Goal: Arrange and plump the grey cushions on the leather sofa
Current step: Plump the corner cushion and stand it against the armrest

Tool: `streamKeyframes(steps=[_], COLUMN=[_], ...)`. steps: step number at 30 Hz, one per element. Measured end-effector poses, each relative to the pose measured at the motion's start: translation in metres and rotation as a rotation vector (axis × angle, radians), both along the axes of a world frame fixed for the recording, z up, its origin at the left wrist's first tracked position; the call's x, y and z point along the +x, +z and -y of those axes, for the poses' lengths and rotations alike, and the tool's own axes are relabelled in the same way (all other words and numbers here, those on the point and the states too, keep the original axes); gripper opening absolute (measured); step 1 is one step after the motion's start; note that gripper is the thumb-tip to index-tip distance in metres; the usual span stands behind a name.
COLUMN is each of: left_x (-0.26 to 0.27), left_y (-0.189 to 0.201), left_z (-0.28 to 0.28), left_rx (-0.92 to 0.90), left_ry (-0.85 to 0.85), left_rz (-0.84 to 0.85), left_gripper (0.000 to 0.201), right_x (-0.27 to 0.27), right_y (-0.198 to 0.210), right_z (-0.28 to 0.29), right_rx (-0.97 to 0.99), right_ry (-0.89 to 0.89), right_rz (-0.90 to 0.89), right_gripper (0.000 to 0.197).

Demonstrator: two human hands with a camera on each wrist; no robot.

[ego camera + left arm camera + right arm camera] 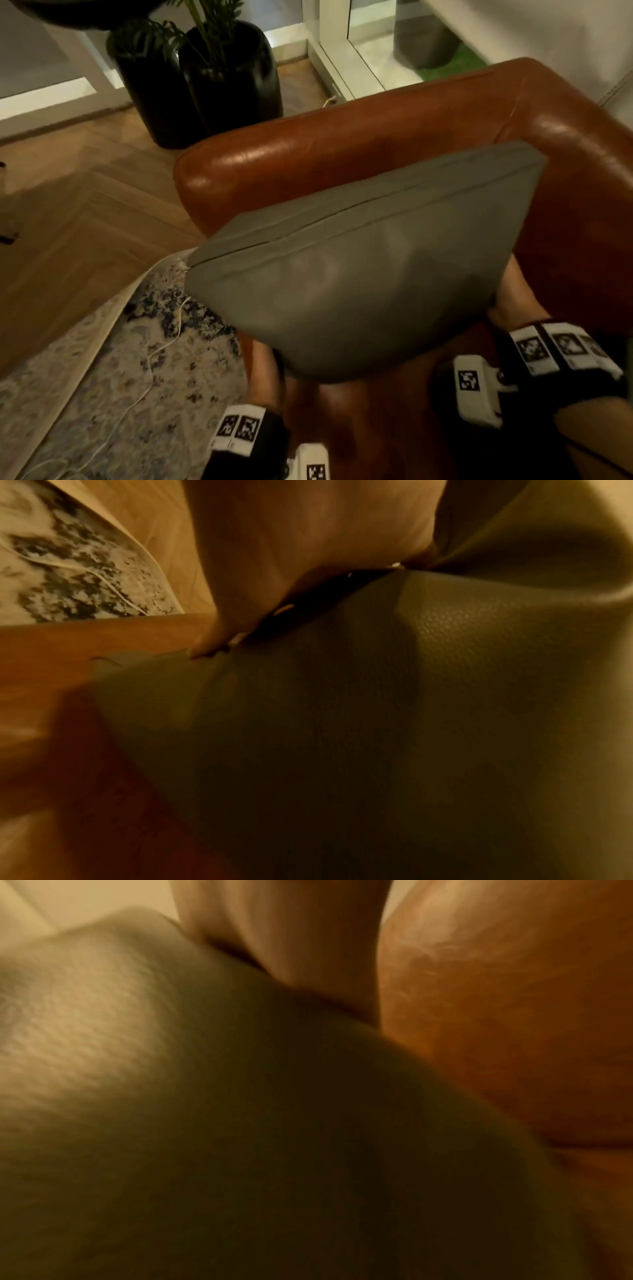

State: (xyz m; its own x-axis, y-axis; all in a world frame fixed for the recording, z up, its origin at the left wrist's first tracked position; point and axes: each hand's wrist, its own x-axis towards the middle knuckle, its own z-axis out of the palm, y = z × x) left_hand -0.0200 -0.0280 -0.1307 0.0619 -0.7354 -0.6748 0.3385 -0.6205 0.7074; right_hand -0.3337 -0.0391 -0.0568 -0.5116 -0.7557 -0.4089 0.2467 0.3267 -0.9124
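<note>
Both hands, left (265, 373) and right (510, 301), grip the grey cushion (359, 260) between them above the leather sofa (342, 137).

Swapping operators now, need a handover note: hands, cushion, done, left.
Left hand: under the grey cushion at its near left edge, fingers hidden.
Right hand: at the cushion's right side, fingers hidden behind it.
Cushion: held up between both hands over the leather sofa, near the armrest corner, zip seam facing up.
Done: cushion lifted.
Left: plump it, set it against the backrest. No other cushions in view.
</note>
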Motion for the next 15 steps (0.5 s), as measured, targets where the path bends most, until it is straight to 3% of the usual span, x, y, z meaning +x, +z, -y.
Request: streamKeyframes(steps=[2,3,4,5,6,7,9,11,13,15], left_x=[0.005,0.004,-0.001,0.003,0.007,0.005,0.004,0.013,0.013,0.014], left_y=[-0.025,-0.022,-0.004,0.01,0.024,0.048,0.094,0.089,0.089,0.095], left_z=[0.002,0.007,0.011,0.014,0.019,0.022,0.028,0.044,0.057,0.063], left_rx=[-0.027,-0.026,-0.017,-0.028,-0.033,-0.076,-0.148,-0.15,-0.142,-0.168], left_ry=[-0.018,-0.037,-0.015,0.048,0.043,0.041,0.136,0.234,0.254,0.227], left_rz=[0.052,0.092,0.071,0.047,-0.01,-0.091,-0.079,-0.072,-0.051,0.051], left_gripper=[0.109,0.117,0.107,0.079,0.054,0.046,0.047,0.048,0.067,0.055], right_x=[0.008,0.008,0.009,0.005,0.0,-0.008,-0.023,-0.031,-0.032,-0.026], right_y=[-0.011,-0.023,-0.027,-0.029,-0.023,-0.012,0.018,0.043,0.056,0.067], right_z=[-0.007,-0.009,-0.01,-0.008,-0.003,0.004,0.022,0.041,0.058,0.063], right_rx=[0.102,0.169,0.21,0.208,0.191,0.173,0.151,0.092,0.096,0.117], right_ry=[0.02,0.04,0.056,0.038,0.002,-0.031,-0.1,-0.108,-0.103,-0.129], right_rz=[-0.022,0.004,0.034,0.078,0.113,0.158,0.163,0.113,0.059,-0.042], right_gripper=[0.039,0.049,0.059,0.064,0.061,0.054,0.058,0.065,0.065,0.056])
